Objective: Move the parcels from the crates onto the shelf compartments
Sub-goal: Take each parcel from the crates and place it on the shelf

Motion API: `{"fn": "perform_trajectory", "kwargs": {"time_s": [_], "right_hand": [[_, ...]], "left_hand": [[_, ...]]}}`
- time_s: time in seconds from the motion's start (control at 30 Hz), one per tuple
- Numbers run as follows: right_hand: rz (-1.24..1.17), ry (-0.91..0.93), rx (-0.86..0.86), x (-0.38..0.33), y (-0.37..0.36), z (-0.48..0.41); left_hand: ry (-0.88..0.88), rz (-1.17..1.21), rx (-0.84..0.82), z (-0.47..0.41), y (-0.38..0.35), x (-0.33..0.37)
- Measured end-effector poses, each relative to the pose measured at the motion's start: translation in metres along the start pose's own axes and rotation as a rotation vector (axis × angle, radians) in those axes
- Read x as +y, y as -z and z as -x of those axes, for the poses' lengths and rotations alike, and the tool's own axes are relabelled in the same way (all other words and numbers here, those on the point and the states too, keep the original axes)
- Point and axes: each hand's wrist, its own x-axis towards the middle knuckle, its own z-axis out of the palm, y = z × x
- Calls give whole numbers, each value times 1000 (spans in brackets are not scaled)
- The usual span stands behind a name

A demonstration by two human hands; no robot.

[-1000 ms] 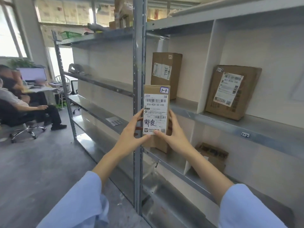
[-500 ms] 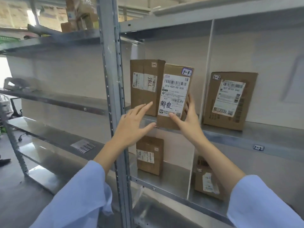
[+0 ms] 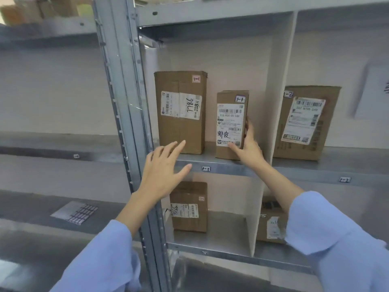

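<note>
A small brown parcel (image 3: 230, 114) with a white label and a "1-1" tag stands upright on the metal shelf (image 3: 221, 165) in the compartment marked 1-1. My right hand (image 3: 247, 147) grips its right side and lower front corner. To its left stands a taller brown parcel (image 3: 181, 110). My left hand (image 3: 164, 169) hovers in front of the shelf edge with fingers spread, holding nothing. No crate is in view.
A white divider (image 3: 273, 114) separates compartment 1-1 from 1-2, where a larger labelled parcel (image 3: 305, 123) leans. Two more parcels (image 3: 189, 207) (image 3: 270, 226) sit on the shelf below. A grey steel upright (image 3: 126, 102) rises just left of my left hand.
The small parcel went from in front of the shelf into compartment 1-1 and now stands on the shelf. My left hand let go of it and spread open.
</note>
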Motion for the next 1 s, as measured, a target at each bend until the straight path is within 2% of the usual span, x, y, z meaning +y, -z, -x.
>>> {"fn": "perform_trajectory", "kwargs": {"time_s": [0.3,0.43,0.6,0.77,0.87,1.0], "right_hand": [[56,-33,55,6,-1,-11],[101,-56,108,6,2,15],[110,28,93,-3,29,63],[223,62,132,-1,103,119],[371,56,183,11,173,163],[532,-45,221,39,275,228]], "left_hand": [[-43,70,-44,0,-23,-6],[-74,91,-49,7,-23,9],[-103,127,-17,14,-15,46],[-191,170,2,19,-11,128],[-262,219,-2,27,-12,204],[-373,301,-39,48,-15,321]]}}
